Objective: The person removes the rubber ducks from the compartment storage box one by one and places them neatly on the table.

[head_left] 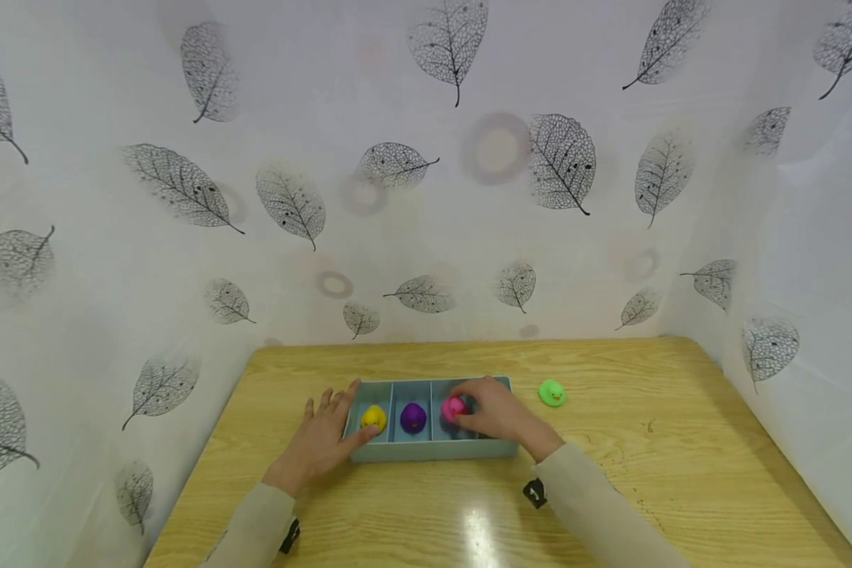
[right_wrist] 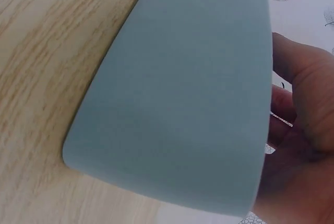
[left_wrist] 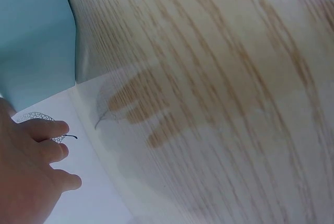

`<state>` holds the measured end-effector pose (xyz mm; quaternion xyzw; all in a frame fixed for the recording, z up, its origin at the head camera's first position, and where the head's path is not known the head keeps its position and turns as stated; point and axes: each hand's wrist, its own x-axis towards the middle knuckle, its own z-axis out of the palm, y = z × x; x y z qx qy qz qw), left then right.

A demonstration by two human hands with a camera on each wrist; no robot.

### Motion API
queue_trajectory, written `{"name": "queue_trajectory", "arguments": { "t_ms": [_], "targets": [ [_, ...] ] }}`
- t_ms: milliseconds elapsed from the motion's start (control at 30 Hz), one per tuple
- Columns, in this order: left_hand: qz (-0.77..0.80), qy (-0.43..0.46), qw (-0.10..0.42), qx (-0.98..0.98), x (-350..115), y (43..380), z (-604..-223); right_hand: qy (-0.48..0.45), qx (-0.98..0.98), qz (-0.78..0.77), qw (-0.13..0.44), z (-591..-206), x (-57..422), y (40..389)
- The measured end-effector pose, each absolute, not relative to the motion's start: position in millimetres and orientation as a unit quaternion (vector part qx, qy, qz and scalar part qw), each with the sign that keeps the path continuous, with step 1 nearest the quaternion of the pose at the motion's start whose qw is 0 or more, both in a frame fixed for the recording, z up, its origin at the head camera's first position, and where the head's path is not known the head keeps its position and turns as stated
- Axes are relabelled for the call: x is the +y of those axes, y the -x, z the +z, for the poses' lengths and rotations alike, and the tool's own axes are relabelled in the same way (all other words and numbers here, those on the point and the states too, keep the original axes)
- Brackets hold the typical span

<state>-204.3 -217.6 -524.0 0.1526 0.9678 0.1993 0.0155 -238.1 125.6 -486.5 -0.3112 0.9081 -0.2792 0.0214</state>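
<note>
A blue-grey divided box [head_left: 433, 451] lies on the table. Its left compartment has a yellow rubber duck [head_left: 373, 418], and a purple rubber duck [head_left: 413, 418] sits in the compartment beside it. My right hand [head_left: 493, 410] reaches over the right part of the box and pinches a pink rubber duck [head_left: 454, 409] at the third compartment. My left hand [head_left: 319, 438] rests against the box's left end, fingers spread, thumb over the near rim by the yellow duck. In the right wrist view the box wall [right_wrist: 172, 93] hides the right fingertips and the pink duck.
A green rubber duck [head_left: 551, 393] lies on the wooden table [head_left: 681, 442], right of the box. Behind and at both sides hangs a white sheet [head_left: 426, 237] with leaf prints. The right hand covers most of the box's rightmost part.
</note>
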Motion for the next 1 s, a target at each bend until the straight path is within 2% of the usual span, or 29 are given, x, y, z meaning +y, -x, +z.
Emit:
{"name": "queue_trajectory", "arguments": {
  "t_ms": [433,700,1000],
  "targets": [
    [0.198,-0.155,0.017,0.968,-218,205,-526,0.314,0.900,-0.302,0.009,-473,136,236],
    [0.198,-0.155,0.016,0.968,-218,205,-526,0.318,0.897,-0.305,-0.031,-465,148,239],
    [0.200,-0.155,0.016,0.967,-218,205,-526,0.272,0.894,-0.356,0.002,-459,163,239]
  ]
}}
